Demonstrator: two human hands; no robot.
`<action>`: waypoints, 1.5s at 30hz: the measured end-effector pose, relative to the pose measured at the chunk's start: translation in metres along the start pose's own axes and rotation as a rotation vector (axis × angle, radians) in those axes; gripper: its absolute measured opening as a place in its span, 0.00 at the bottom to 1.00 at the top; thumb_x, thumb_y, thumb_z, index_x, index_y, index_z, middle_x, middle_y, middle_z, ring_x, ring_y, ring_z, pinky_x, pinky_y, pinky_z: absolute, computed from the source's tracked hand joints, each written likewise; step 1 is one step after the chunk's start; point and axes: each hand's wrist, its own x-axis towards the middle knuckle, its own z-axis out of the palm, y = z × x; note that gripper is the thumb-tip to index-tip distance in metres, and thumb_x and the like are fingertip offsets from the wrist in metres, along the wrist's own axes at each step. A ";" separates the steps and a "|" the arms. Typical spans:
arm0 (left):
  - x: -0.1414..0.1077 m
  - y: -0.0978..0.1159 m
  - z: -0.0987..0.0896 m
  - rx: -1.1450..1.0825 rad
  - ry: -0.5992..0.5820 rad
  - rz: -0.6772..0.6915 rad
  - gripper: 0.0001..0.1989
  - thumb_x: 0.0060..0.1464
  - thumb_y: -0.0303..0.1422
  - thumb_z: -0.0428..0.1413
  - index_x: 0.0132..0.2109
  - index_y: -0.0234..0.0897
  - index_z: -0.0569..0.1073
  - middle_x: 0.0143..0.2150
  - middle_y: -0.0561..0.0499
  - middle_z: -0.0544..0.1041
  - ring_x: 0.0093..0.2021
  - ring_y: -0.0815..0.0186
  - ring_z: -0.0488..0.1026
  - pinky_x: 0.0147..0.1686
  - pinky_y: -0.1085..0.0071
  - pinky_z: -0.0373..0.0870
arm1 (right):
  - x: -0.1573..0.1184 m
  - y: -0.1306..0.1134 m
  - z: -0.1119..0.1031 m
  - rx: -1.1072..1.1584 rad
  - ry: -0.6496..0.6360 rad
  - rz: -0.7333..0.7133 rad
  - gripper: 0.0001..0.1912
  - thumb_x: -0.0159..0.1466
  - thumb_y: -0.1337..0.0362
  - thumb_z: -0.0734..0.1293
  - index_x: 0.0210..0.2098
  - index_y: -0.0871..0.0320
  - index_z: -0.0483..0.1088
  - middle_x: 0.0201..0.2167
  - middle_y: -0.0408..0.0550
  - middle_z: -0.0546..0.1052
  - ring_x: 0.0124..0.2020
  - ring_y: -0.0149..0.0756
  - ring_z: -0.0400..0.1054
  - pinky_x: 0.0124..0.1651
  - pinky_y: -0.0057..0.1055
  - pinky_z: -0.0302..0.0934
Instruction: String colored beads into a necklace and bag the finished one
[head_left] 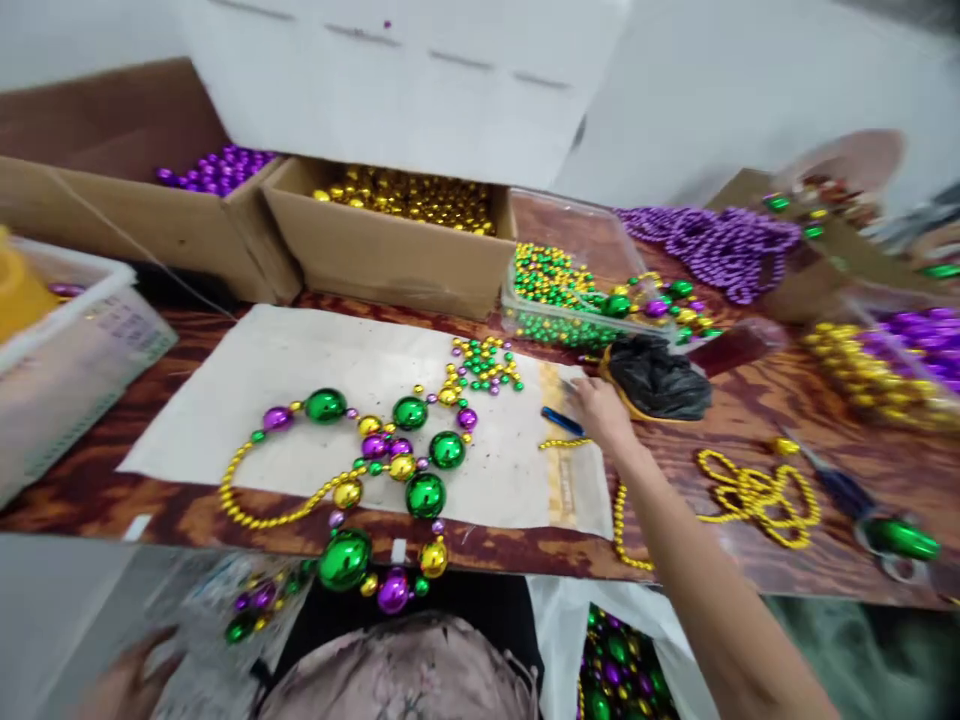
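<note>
Brown wood-grain table (pixel 679 455), white cloth mat (pixel 300 355), pale wall (pixel 720 90); right hand (pixel 601 410) at mat's edge, left hand (pixel 142 668) off table; can't tell either grip.

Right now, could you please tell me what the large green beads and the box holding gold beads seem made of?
Large green beads: probably plastic, glossy metallic finish, given their sharp highlights; glass is possible. The box: likely cardboard, matt, given its plain brown walls.

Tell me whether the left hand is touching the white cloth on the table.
Apart. The head view shows the left hand low at bottom left, with the table edge between it and the white cloth.
</note>
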 end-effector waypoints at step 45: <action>0.063 0.199 0.019 -1.078 -0.026 0.405 0.13 0.56 0.39 0.63 0.42 0.37 0.73 0.40 0.49 0.77 0.43 0.63 0.75 0.47 0.68 0.72 | -0.021 -0.230 -0.047 0.909 -0.377 -0.938 0.15 0.72 0.55 0.59 0.42 0.58 0.71 0.33 0.45 0.75 0.35 0.35 0.67 0.39 0.29 0.59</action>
